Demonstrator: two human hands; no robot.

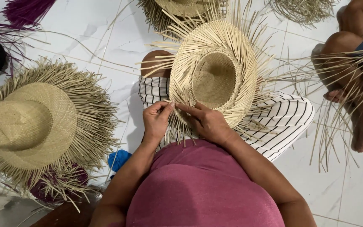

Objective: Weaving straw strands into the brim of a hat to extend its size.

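Note:
A half-woven straw hat (215, 71) rests upside down on my lap, its hollow crown facing up and loose pale strands sticking out all round the brim. My left hand (155, 120) pinches straw strands at the brim's near edge. My right hand (206, 122) holds the brim just beside it, fingertips pointing left toward the left hand. Both hands meet at the same spot on the rim. My legs are in black-and-white striped trousers (282, 117).
A straw hat (30, 122) with a fringed brim lies on the white tiled floor (106, 46) at left, stacked over purple-fringed ones. Purple strands (24, 10) lie top left, a blue object (117, 159) by my left arm. Another person's legs (358, 84) sit at right among loose straw.

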